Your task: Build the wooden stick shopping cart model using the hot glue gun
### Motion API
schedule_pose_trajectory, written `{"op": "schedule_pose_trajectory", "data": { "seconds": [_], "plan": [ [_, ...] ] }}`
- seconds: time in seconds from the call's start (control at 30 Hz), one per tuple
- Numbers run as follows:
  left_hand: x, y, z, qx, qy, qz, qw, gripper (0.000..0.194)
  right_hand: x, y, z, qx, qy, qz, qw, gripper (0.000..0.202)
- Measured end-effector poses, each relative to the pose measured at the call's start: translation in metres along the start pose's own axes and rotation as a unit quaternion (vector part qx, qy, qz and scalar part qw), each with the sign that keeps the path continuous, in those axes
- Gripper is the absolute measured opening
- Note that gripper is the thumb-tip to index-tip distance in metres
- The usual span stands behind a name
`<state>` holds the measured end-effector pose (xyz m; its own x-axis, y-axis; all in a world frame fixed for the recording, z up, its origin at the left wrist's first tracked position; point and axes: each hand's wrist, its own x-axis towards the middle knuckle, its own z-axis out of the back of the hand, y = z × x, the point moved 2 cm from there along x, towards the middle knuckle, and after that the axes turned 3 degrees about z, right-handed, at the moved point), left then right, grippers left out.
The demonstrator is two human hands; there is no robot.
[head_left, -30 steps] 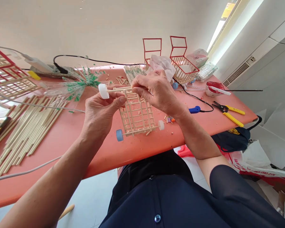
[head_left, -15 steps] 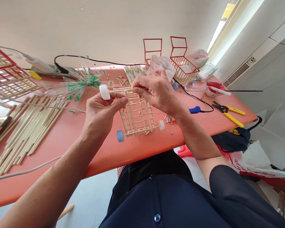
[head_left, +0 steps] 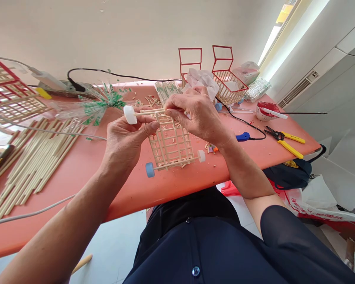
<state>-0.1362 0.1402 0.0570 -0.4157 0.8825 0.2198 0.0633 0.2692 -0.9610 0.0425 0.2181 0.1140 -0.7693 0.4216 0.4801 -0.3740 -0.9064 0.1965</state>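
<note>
Between my two hands is a small cart frame made of thin wooden sticks, held above the table. My left hand grips its left side, thumb against a stick, near a white bottle-cap wheel on the upper axle stick. With fingers pinched, my right hand holds the upper right end of that axle; its fingertips hide what sits there. A blue cap wheel and a white cap wheel cap the two ends of the lower axle.
Long wooden sticks lie at left, beneath a grey cable. Red-trimmed stick carts stand at the back. To the right are a tub of red paint, a blue-handled tool and yellow-handled pliers. Stick scraps litter the orange table.
Almost nothing differs. Both hands keep the same hold on the cart frame, and the left hand and forearm have shifted very slightly.
</note>
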Motion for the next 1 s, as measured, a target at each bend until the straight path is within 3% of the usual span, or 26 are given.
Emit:
{"op": "schedule_pose_trajectory", "data": {
  "seconds": [0.43,1.0],
  "plan": [
    [0.003,0.003,0.002,-0.022,-0.007,0.014,1.000,0.029,-0.004,-0.003,0.000,0.018,-0.041,0.013,0.999,0.047],
    [0.006,0.010,0.006,-0.032,-0.001,0.005,0.999,0.040,-0.012,-0.014,0.006,0.041,-0.180,0.001,0.983,0.042]
  ]
}}
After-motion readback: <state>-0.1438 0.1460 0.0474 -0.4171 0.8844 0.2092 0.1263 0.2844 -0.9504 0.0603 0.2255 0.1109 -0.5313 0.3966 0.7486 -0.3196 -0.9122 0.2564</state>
